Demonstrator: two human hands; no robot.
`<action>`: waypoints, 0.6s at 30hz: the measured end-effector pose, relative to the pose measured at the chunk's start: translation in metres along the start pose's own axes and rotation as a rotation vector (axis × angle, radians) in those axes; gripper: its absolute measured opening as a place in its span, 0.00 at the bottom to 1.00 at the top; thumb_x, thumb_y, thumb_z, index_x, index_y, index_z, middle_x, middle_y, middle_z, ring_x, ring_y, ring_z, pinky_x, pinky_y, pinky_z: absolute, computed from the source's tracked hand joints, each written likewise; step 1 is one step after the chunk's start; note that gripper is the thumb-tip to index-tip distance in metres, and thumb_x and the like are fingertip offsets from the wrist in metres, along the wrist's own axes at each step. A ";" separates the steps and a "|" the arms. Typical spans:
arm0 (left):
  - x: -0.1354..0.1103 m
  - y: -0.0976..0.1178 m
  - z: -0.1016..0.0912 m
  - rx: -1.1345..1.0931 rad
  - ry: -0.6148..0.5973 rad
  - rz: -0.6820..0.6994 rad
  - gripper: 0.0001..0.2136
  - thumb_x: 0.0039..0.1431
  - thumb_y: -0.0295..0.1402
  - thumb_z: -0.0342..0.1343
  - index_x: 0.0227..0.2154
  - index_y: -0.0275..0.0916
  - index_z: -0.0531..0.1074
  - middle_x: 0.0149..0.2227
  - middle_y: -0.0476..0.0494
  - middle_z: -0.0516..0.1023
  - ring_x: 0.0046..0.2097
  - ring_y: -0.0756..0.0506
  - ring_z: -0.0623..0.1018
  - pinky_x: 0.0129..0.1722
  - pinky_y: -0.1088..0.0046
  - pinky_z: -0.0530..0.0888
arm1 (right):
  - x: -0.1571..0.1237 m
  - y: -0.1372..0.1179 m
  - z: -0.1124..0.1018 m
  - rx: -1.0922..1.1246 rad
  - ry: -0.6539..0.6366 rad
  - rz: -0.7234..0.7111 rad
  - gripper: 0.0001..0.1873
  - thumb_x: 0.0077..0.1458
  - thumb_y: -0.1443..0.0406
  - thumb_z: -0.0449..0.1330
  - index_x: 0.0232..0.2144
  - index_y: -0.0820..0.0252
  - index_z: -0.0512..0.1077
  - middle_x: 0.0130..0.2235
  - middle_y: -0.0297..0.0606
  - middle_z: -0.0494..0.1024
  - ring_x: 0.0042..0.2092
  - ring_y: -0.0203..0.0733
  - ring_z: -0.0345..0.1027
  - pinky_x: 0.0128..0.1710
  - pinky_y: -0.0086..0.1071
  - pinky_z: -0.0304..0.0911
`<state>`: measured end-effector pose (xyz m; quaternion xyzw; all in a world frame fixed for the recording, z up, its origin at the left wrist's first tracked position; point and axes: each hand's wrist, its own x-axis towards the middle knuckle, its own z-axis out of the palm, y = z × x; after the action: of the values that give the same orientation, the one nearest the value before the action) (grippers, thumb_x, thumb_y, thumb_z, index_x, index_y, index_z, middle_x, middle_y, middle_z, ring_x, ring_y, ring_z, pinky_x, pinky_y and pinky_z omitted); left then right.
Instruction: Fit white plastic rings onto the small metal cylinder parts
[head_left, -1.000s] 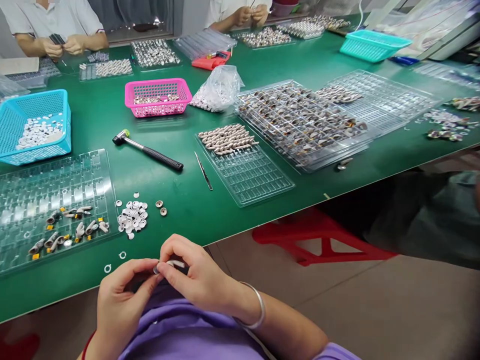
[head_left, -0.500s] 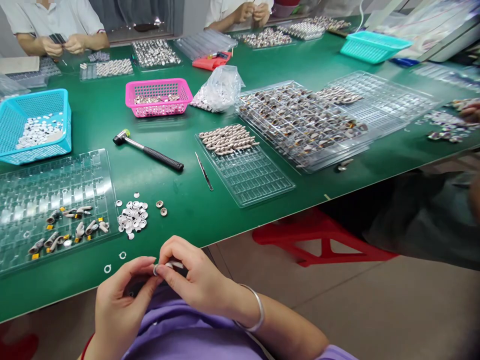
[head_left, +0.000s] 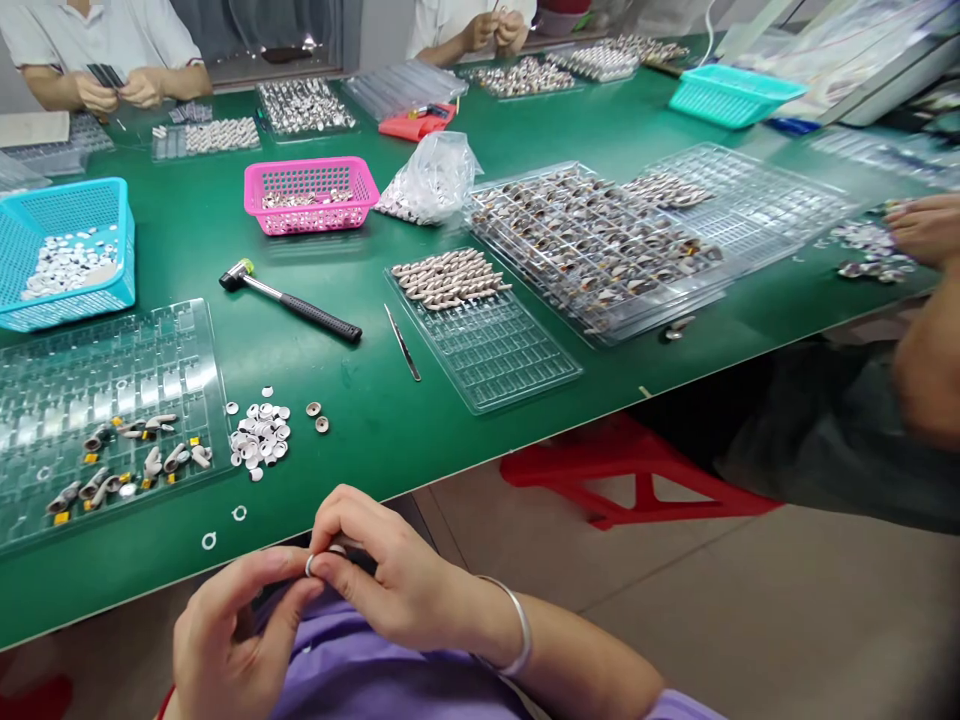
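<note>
My right hand (head_left: 394, 570) pinches a small pale earbud-like part with a white round rim (head_left: 310, 566) between thumb and forefinger, above my lap at the table's front edge. My left hand (head_left: 240, 615) meets it from the other side, thumb and forefinger tips closed at the rim. Fingers hide most of the part. Two thin white rings (head_left: 209, 541) lie on the table just beyond my left hand. Past them is a pile of small white round discs (head_left: 259, 437), with two small round cups (head_left: 322, 424) to its right.
A clear tray (head_left: 180, 340) holding several grey stemmed parts is at left. Farther back are a hammer (head_left: 315, 318), tweezers (head_left: 403, 343), a half-filled tray (head_left: 510, 350), a blue basket (head_left: 129, 240) and a pink basket (head_left: 311, 170). Co-workers sit across and at right.
My left hand has shifted slightly down and left, and its fingers are straighter at the rim. The right hand still grips the part. A co-worker's hand at right has come further into view.
</note>
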<state>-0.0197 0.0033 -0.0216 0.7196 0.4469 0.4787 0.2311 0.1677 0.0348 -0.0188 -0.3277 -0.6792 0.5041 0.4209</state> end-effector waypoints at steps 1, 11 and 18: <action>0.000 0.001 0.000 -0.030 0.005 -0.010 0.20 0.53 0.20 0.63 0.48 0.43 0.70 0.36 0.49 0.84 0.34 0.46 0.85 0.37 0.73 0.83 | -0.001 0.000 0.001 0.000 0.017 -0.015 0.03 0.62 0.67 0.56 0.34 0.59 0.66 0.34 0.36 0.68 0.35 0.37 0.63 0.36 0.30 0.63; -0.005 0.011 0.005 -0.294 0.041 -0.424 0.17 0.57 0.29 0.62 0.48 0.46 0.68 0.32 0.51 0.83 0.32 0.50 0.82 0.33 0.79 0.79 | -0.005 -0.005 0.002 0.039 0.042 -0.010 0.03 0.60 0.68 0.57 0.37 0.60 0.70 0.36 0.40 0.72 0.38 0.39 0.67 0.40 0.32 0.67; -0.003 0.015 0.011 -0.387 0.129 -0.630 0.17 0.54 0.35 0.66 0.44 0.45 0.67 0.28 0.51 0.80 0.30 0.49 0.80 0.31 0.79 0.77 | -0.007 -0.002 0.007 0.024 0.073 -0.041 0.04 0.58 0.70 0.57 0.37 0.61 0.71 0.35 0.40 0.73 0.37 0.39 0.67 0.39 0.32 0.67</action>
<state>-0.0039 -0.0059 -0.0160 0.4584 0.5612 0.5040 0.4700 0.1647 0.0255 -0.0198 -0.3270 -0.6640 0.4912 0.4592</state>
